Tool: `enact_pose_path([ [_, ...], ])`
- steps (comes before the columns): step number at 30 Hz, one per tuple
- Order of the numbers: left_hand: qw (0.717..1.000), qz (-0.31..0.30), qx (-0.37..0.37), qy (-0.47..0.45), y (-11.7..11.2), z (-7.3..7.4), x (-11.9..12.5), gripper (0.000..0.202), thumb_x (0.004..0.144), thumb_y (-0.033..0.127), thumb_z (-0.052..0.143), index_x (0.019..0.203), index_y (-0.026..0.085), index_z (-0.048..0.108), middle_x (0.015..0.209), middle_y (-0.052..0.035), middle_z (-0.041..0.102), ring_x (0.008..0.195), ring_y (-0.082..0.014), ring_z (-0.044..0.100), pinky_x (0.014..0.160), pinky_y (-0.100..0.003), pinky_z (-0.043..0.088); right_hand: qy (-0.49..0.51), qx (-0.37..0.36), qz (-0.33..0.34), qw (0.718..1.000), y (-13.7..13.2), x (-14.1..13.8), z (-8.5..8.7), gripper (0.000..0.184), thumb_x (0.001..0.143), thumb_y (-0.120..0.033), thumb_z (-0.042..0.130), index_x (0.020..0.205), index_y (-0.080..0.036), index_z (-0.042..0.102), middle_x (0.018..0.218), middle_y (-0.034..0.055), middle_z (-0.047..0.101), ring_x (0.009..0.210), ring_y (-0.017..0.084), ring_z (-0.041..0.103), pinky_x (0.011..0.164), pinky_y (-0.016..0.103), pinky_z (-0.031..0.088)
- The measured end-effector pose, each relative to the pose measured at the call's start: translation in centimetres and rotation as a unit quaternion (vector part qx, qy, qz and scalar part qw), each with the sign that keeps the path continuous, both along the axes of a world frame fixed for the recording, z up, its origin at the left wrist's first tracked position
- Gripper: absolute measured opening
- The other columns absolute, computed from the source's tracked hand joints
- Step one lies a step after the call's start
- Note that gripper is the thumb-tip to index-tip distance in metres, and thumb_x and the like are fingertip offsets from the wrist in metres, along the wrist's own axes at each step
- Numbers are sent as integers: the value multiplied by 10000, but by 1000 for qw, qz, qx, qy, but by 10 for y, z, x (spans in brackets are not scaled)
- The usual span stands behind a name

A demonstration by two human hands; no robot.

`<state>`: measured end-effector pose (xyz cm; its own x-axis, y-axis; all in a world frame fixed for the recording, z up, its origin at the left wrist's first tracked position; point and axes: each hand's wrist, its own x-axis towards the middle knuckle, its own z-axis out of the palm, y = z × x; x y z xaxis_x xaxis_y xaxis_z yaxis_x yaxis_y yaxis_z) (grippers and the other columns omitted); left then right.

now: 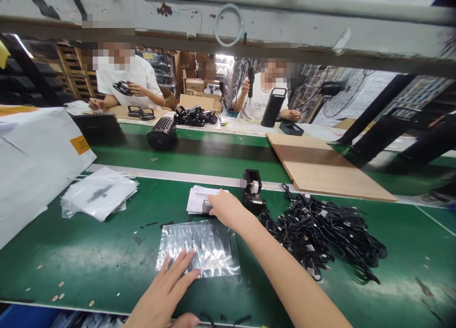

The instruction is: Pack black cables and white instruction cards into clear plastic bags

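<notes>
My left hand [171, 287] lies with its fingers spread over the lower left part of a clear plastic bag [217, 252], which is flat on the green table. Beyond the bag, my right hand [226, 208] reaches to a small stack of white printed leaflets [197, 200], its fingers closed at their right side. The hand and wrist cover part of that stack. Just right of this hand stands a black tape dispenser [252, 192] with a roll in it. A heap of black cables [317, 237] lies to the right of my forearm.
More clear bags [101, 192] lie at the left beside a large white sack [32, 161]. A wooden board [320, 164] and a black perforated cylinder [162, 133] rest farther back. Two people work across the table, handling black parts. A beam [302, 24] crosses overhead.
</notes>
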<state>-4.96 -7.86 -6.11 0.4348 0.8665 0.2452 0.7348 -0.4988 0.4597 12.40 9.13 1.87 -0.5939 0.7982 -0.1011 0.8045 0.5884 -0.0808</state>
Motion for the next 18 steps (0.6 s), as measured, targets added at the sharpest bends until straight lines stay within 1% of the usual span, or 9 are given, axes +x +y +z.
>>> enact_pose_path([
  [3,995,-58,-82,-1,17,-6,4,634,781,468,538,1347,342,280,1429,-53,306,1292,-328,271,1012,-548,287,-8,-8,2,1000,5,6,0,164,792,-243,581,867,-110,642,830,118,695,793,220,650,685,307,481],
  [7,957,41,-269,-103,28,10,-4,466,807,449,506,1260,372,431,1398,6,375,1314,-300,225,1040,-532,229,11,5,19,1000,6,14,4,208,858,-184,447,851,-117,643,847,127,694,792,229,651,678,313,479],
  [9,912,106,-322,-233,33,24,-7,438,797,468,511,1208,317,508,1325,-30,483,1283,-297,310,1052,-504,229,29,21,22,999,2,15,5,251,867,-128,384,853,-99,633,819,149,689,773,236,651,690,325,477],
  [10,874,132,-342,-320,36,30,-7,450,801,491,489,1198,281,524,1287,-53,523,1251,-292,371,1054,-485,243,39,30,26,998,-3,15,6,256,864,-99,366,878,-90,621,824,152,686,786,233,647,731,337,472],
  [13,714,173,-394,-552,45,44,-3,504,831,507,416,1210,189,511,1213,-99,584,1146,-271,502,1013,-433,349,84,50,96,991,-34,14,1,250,849,-51,378,966,-125,587,959,108,669,938,185,602,965,348,355],
  [14,676,179,-406,-588,47,47,0,485,832,473,443,1207,174,511,1194,-103,597,1120,-263,525,988,-416,385,111,53,129,984,-48,14,-3,237,854,-74,400,978,-158,584,1041,81,647,1014,168,565,1027,343,287],
  [15,657,182,-416,-602,49,49,3,451,826,426,488,1193,166,522,1170,-101,612,1095,-255,545,960,-398,416,169,68,153,971,-62,16,-7,214,864,-116,416,982,-172,585,1124,79,610,1088,179,519,1056,371,246],
  [16,654,182,-424,-599,50,51,6,417,813,374,534,1172,161,538,1139,-97,631,1068,-246,562,933,-382,439,234,82,135,959,-75,19,-12,198,867,-195,445,1016,-182,575,1213,91,552,1165,216,452,1061,421,230],
  [18,677,162,-437,-570,51,52,13,366,801,329,570,1125,160,571,1080,-86,659,1008,-233,590,876,-361,469,361,59,-17,931,-94,30,-21,347,842,-293,489,1166,-169,489,1284,142,469,1179,264,425,999,460,318],
])
